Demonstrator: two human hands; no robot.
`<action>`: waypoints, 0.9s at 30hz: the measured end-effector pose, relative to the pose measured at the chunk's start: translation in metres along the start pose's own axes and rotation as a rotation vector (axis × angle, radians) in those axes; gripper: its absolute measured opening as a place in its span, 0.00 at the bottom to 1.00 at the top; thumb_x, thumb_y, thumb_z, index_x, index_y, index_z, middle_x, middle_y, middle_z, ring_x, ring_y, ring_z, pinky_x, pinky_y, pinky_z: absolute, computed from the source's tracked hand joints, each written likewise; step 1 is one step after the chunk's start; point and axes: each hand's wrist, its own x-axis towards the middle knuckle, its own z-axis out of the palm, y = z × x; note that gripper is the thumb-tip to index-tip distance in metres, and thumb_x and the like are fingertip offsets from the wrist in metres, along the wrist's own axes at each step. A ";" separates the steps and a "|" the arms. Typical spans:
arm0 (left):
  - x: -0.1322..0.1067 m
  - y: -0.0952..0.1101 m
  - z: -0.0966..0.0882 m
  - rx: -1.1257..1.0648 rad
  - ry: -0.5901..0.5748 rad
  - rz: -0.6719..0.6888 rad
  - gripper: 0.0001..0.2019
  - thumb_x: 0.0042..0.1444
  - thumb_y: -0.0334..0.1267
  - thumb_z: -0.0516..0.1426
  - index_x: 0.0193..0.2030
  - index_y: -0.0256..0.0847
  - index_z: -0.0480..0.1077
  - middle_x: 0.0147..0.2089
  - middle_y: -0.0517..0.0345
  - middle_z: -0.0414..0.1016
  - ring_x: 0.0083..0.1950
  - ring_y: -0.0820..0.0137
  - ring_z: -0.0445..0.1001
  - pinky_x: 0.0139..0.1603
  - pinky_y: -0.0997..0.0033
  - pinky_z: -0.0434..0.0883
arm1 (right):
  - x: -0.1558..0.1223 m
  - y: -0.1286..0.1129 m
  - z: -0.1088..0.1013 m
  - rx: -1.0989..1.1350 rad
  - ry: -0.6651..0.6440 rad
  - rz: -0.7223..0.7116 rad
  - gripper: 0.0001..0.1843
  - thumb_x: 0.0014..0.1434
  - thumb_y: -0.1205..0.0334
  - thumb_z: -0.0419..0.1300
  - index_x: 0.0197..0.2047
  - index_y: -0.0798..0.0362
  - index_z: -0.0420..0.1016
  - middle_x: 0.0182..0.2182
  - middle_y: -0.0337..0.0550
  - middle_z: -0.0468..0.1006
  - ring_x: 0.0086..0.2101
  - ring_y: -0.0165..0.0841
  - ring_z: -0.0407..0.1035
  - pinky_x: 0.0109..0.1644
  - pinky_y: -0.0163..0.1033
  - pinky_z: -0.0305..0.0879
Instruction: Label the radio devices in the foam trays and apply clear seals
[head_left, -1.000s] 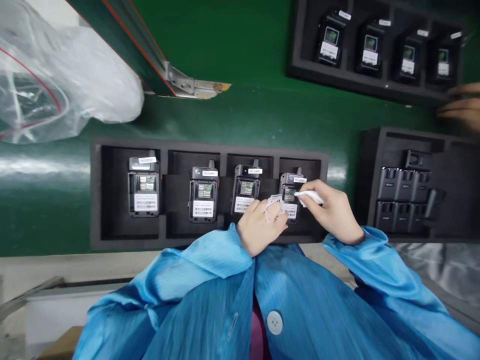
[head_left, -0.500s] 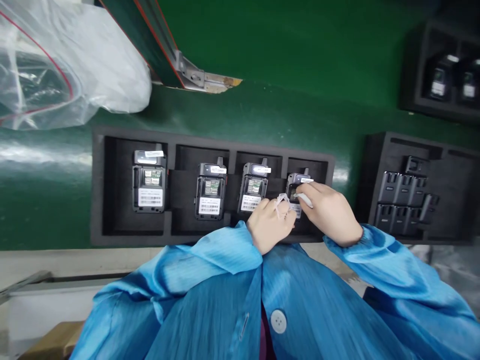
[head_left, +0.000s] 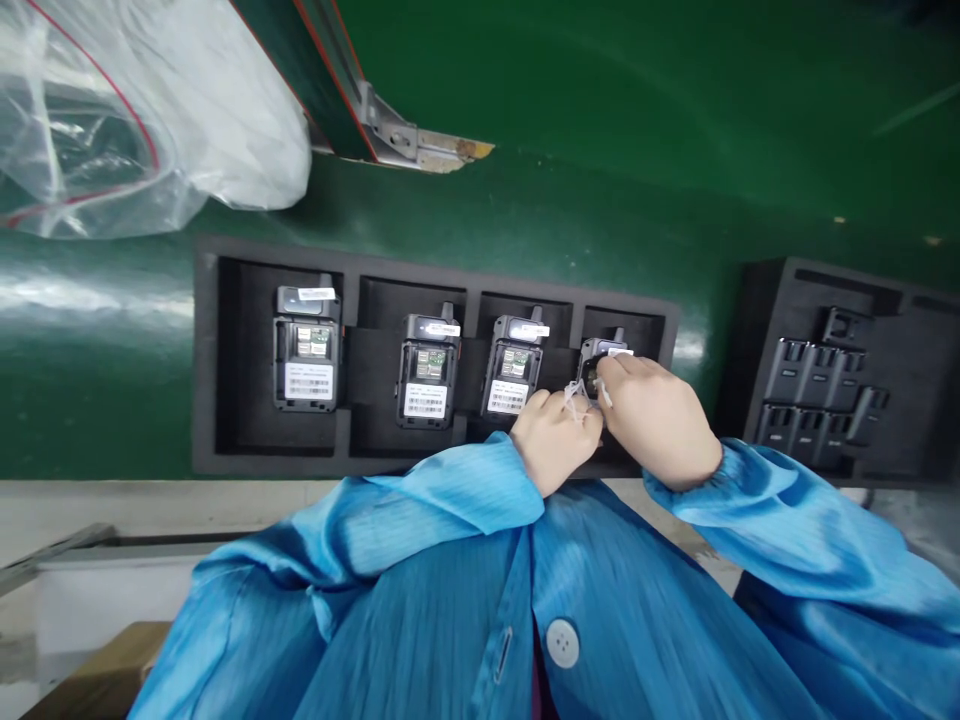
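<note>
A handheld radio-like device point(head_left: 597, 350) lies back up in the rightmost compartment of a long black foam tray point(head_left: 270, 466). My right hand point(head_left: 660, 420) bends over it, fingers closed and pressed down at its open back, hiding most of the device. A small white piece shows by those fingertips; what they grip is hidden. My left hand point(head_left: 556, 440) is curled at the device's lower left side, with thin white strips point(head_left: 576, 398) sticking out among its fingers. Further left, similar devices point(head_left: 514, 365) lie with green circuitry and white barcode labels showing.
Right of the tray stands another black foam tray point(head_left: 787, 270) with several black battery-like packs point(head_left: 817, 375). A clear plastic bag point(head_left: 247, 120) lies at upper left, near a metal bracket point(head_left: 397, 135) on the green tabletop point(head_left: 585, 220).
My right fingers have moved lower over the rightmost device and cover more of it. Both hands are closer together. The view has shifted, and the upper right tray is out of sight.
</note>
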 end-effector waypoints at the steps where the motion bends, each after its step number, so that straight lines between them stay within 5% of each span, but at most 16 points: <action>1: 0.000 0.000 0.000 0.002 0.002 0.002 0.10 0.56 0.42 0.62 0.32 0.38 0.70 0.32 0.55 0.73 0.38 0.63 0.72 0.38 0.62 0.60 | 0.001 -0.002 -0.002 -0.018 -0.006 -0.006 0.06 0.59 0.72 0.52 0.36 0.56 0.69 0.33 0.50 0.76 0.33 0.37 0.69 0.28 0.38 0.54; 8: 0.000 0.000 0.002 -0.001 0.022 0.017 0.09 0.58 0.41 0.60 0.32 0.38 0.71 0.32 0.53 0.72 0.38 0.63 0.72 0.38 0.62 0.60 | 0.004 -0.003 -0.013 -0.105 -0.082 0.004 0.10 0.57 0.76 0.50 0.36 0.56 0.69 0.32 0.50 0.75 0.33 0.39 0.70 0.25 0.38 0.49; 12: 0.000 -0.001 0.003 -0.021 0.022 0.032 0.11 0.56 0.43 0.63 0.34 0.37 0.72 0.34 0.53 0.73 0.40 0.63 0.73 0.39 0.63 0.60 | -0.001 0.010 -0.016 -0.058 0.003 0.033 0.07 0.59 0.72 0.50 0.35 0.56 0.68 0.30 0.48 0.74 0.30 0.36 0.68 0.27 0.39 0.49; 20: -0.001 -0.004 0.004 -0.028 0.017 0.048 0.10 0.57 0.43 0.62 0.35 0.37 0.71 0.34 0.53 0.72 0.41 0.63 0.72 0.38 0.64 0.60 | -0.002 0.014 0.002 0.142 0.013 0.009 0.08 0.61 0.69 0.51 0.38 0.55 0.71 0.34 0.45 0.75 0.33 0.35 0.68 0.34 0.38 0.56; 27: -0.001 -0.002 0.004 -0.038 0.003 0.030 0.09 0.58 0.42 0.61 0.34 0.38 0.72 0.35 0.52 0.73 0.41 0.63 0.72 0.38 0.63 0.60 | 0.001 0.005 -0.001 0.000 -0.044 -0.031 0.09 0.59 0.74 0.50 0.37 0.56 0.70 0.36 0.50 0.75 0.36 0.38 0.67 0.33 0.40 0.55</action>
